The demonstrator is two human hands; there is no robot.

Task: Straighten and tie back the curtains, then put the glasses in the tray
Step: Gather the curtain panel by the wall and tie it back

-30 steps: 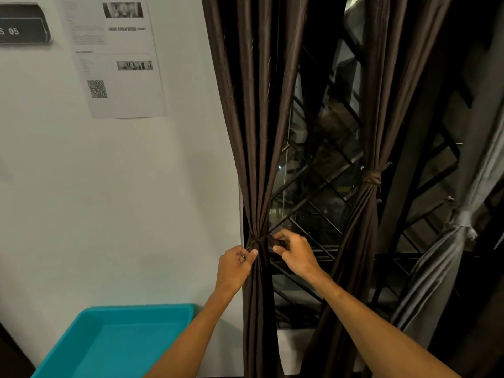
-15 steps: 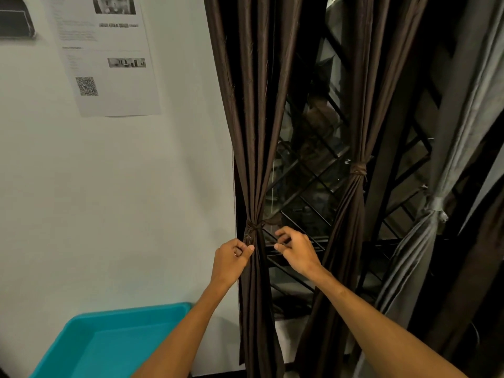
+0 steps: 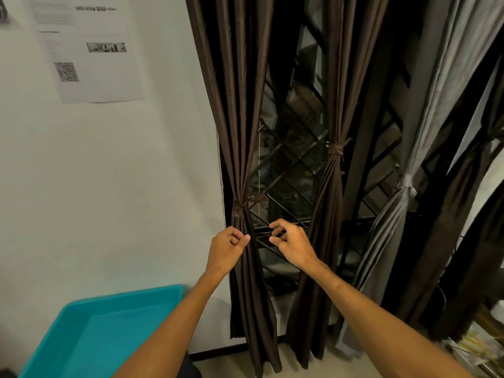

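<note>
The left hand [image 3: 227, 248] is curled up small, with the thumb lying on the first finger. It sits right against the left edge of the brown curtain [image 3: 242, 118], a little below the tie [image 3: 239, 205]. I cannot tell if it pinches a bit of the cloth or holds nothing. The right hand [image 3: 293, 242] is on the other side of that curtain. Its fingers are bent loosely and spread, and it holds nothing and touches nothing. Both arms reach up from the near edge. The tie is wrapped around the curtain and squeezes it into a thin bunch. Behind the right hand are the dark window bars [image 3: 291, 159]. To the right hangs a second brown curtain [image 3: 327, 227] with its own band [image 3: 336, 150] higher up. Farther right is a grey curtain [image 3: 425, 118], tied with a grey knot [image 3: 406, 182]. On the left is a white wall [image 3: 122, 186] with a printed paper [image 3: 90, 58] stuck on it. Low down on the near left sits the blue tray [image 3: 90, 336], well apart from both hands.
</note>
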